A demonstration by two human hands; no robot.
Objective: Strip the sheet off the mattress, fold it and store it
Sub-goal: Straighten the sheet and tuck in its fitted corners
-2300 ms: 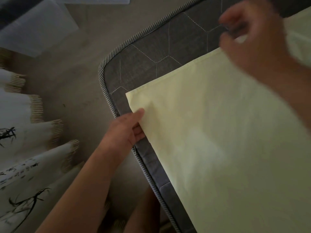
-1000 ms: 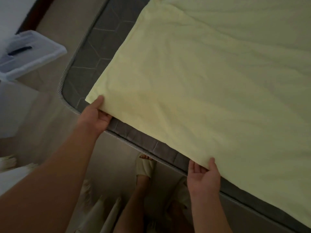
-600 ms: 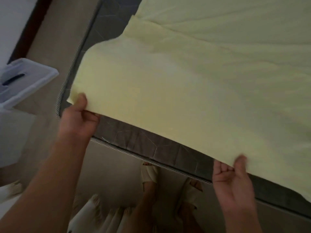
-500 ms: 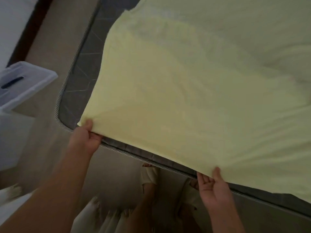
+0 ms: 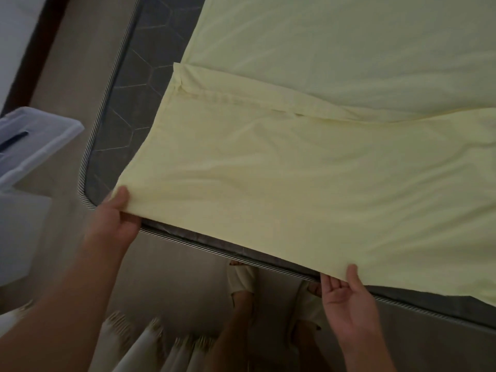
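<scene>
Far left on the floor: translucent plastic storage bin (image 5: 32, 146), lid on with a dark handle, contents not visible; probably the storage spot. Next, left hand (image 5: 114, 221) pinches the near left corner of the pale yellow sheet (image 5: 295, 183), thumb on top. Sheet lies on the grey quilted mattress (image 5: 126, 103), near portion doubled over itself, a hemmed edge crossing mid-frame. Fabric looks thin, light, limp, not slippery; it will sag and billow, so grip corners and hems, keep the edge taut. Right hand (image 5: 346, 294) holds the near edge further right, thumb on top, fingers underneath, palm up. Nothing fragile here.
</scene>
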